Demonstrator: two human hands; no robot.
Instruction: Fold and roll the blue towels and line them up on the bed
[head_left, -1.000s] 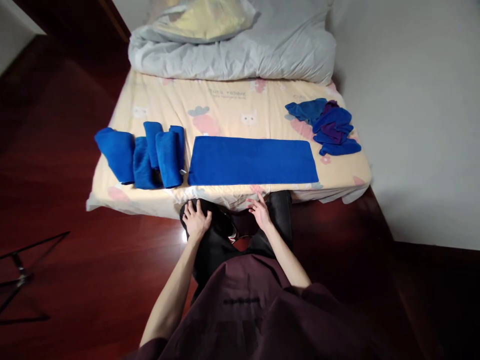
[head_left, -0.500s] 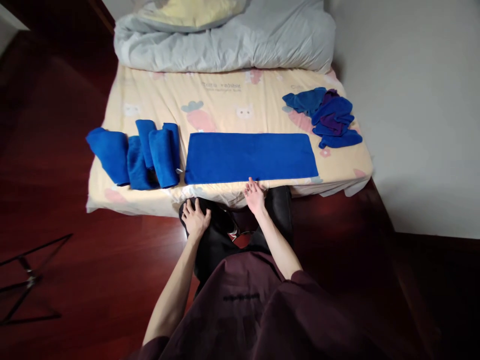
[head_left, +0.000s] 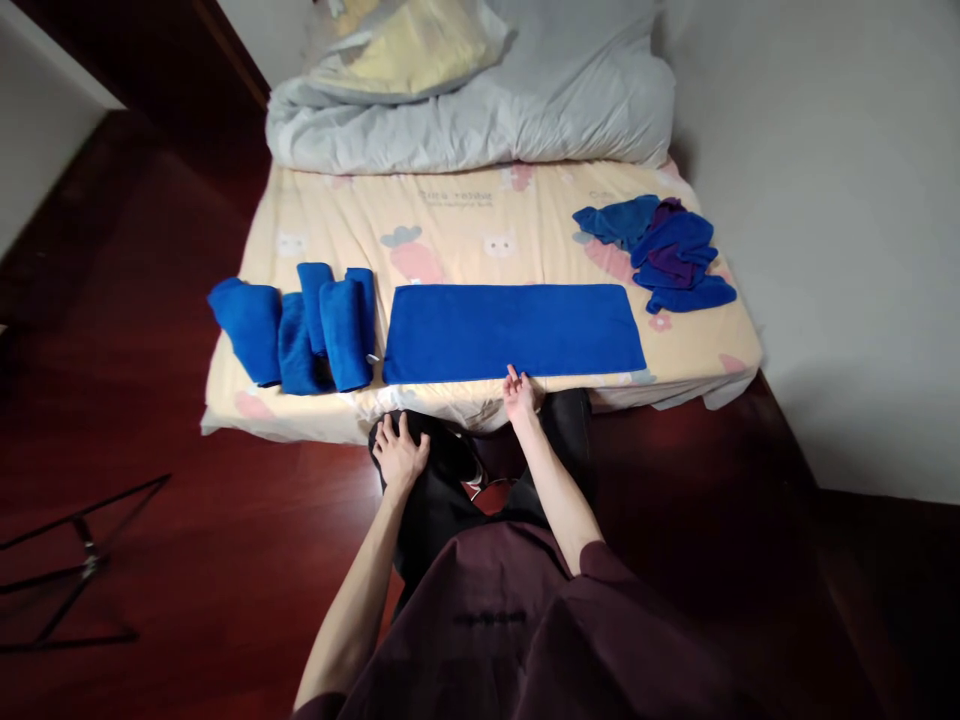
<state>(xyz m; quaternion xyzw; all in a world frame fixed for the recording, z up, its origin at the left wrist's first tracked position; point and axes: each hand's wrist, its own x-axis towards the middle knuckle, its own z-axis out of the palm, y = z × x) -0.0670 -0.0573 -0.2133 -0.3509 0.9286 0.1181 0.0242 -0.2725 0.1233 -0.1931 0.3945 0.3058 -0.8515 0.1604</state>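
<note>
A blue towel lies flat and spread out near the bed's front edge. My right hand is palm up at the towel's near edge, fingers loosely curled and apart, holding nothing. On my left knee rests my left hand, its fingers spread. Several rolled or folded blue towels stand side by side left of the flat one. To the right, a crumpled pile of blue and purple cloths lies on the bed.
The bed has a patterned cream sheet. A grey quilt and a yellow pillow lie at its back. A wall borders it on the right. A black metal stand is on the floor at left.
The whole view has shifted, so the bed and towels appear slightly lower and further right. My right hand's fingers look a little more curled. My left hand stays on the knee.
</note>
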